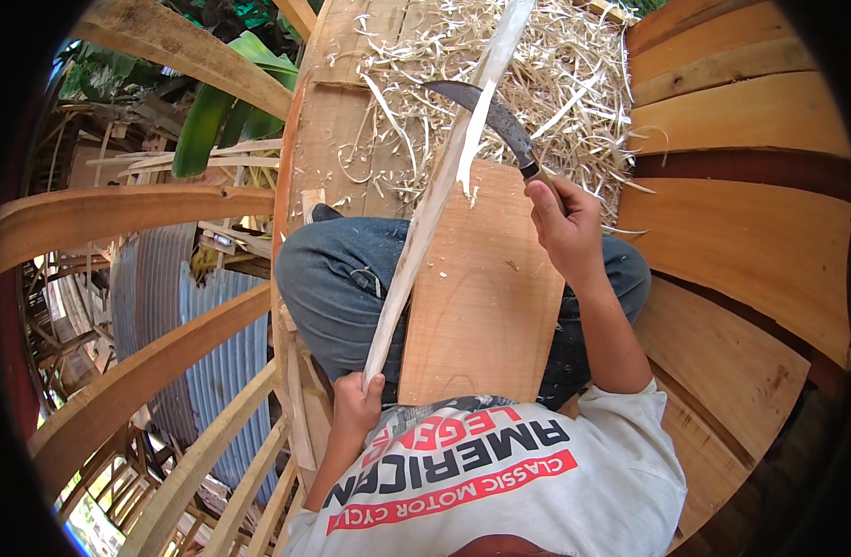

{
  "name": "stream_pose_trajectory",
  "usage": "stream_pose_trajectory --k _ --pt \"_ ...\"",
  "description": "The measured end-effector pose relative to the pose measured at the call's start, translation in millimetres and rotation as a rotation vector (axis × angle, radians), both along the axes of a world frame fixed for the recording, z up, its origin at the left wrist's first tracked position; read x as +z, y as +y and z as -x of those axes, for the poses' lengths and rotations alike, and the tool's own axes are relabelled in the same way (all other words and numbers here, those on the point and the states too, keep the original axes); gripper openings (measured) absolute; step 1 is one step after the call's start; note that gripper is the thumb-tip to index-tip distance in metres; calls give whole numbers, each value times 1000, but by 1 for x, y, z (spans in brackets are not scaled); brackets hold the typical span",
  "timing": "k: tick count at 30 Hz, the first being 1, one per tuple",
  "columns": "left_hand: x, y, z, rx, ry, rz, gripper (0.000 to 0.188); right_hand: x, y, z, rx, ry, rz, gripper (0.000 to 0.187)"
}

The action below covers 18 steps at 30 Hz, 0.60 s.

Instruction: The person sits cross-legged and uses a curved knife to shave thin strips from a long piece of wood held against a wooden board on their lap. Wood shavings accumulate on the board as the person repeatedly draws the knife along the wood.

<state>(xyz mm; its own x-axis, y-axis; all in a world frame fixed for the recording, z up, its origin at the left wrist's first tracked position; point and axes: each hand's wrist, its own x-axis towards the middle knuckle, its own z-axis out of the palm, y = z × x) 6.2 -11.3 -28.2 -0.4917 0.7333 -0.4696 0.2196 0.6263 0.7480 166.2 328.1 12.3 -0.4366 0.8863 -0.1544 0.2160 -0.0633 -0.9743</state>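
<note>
My right hand [567, 232] is wrapped round the handle of a sickle [500, 117]. Its curved dark blade crosses the upper part of a long pale wooden stick [416, 243], where a thin white shaving [477, 130] hangs at the blade. Low on the left, my left hand [359, 403] grips the near end of the stick. The stick slants up and away to the right, over the left edge of a flat wooden board [481, 278] lying on my crossed legs in blue jeans [337, 269].
A heap of curled wood shavings [565, 65] covers the far floor planks [337, 121]. A slatted plank wall [741, 204] rises on the right. Wooden rails [138, 218] run along the left, with corrugated metal sheets [226, 371], scrap wood and green leaves [207, 121] beyond.
</note>
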Motion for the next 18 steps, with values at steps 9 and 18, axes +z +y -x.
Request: stream_pose_trajectory --k 9,18 --pt "-4 -3 1 -28 27 -13 54 32 7 -5 508 -87 673 33" --pt "-1 -5 1 -18 19 8 55 32 16 -7 72 200 567 33"
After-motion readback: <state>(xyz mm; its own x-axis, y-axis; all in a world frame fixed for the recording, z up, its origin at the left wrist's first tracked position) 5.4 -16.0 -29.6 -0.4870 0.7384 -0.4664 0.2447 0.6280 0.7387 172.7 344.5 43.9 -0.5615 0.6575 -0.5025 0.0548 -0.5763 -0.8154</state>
